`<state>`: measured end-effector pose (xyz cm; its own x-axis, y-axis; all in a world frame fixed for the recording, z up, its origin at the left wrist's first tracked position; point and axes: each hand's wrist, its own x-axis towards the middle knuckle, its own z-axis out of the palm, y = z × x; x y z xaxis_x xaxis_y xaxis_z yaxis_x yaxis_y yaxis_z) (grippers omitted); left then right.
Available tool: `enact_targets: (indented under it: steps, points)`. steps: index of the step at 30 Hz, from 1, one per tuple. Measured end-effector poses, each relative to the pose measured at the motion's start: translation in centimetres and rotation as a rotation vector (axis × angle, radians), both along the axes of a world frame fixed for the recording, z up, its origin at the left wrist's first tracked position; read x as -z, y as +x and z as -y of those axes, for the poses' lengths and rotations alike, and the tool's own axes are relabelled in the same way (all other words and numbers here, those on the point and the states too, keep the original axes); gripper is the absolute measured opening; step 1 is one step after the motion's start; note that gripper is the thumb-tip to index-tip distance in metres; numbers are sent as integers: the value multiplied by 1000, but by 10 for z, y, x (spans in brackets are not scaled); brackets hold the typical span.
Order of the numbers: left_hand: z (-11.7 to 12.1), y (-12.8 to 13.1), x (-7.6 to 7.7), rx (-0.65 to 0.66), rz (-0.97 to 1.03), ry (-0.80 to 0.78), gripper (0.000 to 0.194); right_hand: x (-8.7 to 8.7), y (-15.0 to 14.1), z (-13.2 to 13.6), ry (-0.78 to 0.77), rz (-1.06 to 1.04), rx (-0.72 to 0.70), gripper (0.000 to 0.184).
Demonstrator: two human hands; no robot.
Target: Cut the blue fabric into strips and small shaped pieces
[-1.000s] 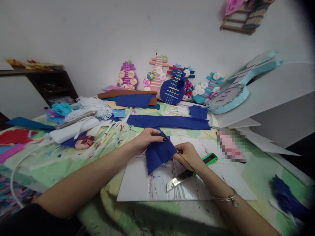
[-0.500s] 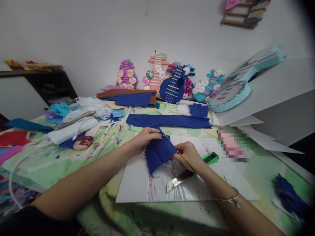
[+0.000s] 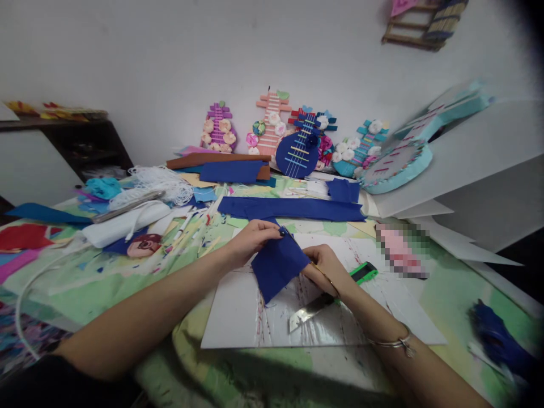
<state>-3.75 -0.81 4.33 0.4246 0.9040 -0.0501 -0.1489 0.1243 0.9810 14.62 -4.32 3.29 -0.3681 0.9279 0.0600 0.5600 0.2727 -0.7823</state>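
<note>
Probably light and limp, the blue cloth (image 3: 278,266) suits an edge hold; the left hand (image 3: 251,241) pinches its far edge; the right hand (image 3: 323,262) grips scissors (image 3: 327,278).

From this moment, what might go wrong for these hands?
The scissors in the right hand meet the blue cloth close to the fingertips of the left hand; a slip might nick them. The knife on the white board lies near the right hand, blade bare, and might cut it.

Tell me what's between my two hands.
In the head view, blue material lies between your left hand and right hand, with what look like gold-handled scissors along its edge.
</note>
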Motion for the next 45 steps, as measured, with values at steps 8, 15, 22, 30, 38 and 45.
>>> enact_targets:
  steps: [8, 15, 22, 30, 38, 45]
  points:
    - [3, 2, 0, 22, -37, 32, 10, 5, -1, -2, 19, 10, 27, 29]
    - [3, 1, 2, 48, -35, 33, 9, 2, -2, -1, 30, 30, 49, 30]
    - [3, 1, 3, 39, -24, 39, 8, 3, -3, -1, 28, 35, 74, 33]
    - [2, 2, 3, 49, -13, 43, 10, 1, -3, 0, 44, 63, 72, 31]
    - [0, 0, 5, 68, -16, 38, 10, 4, -3, -1, 36, 52, 90, 31]
    - [2, 0, 3, 69, -19, 10, 9, 4, -4, -1, 41, 71, 111, 32]
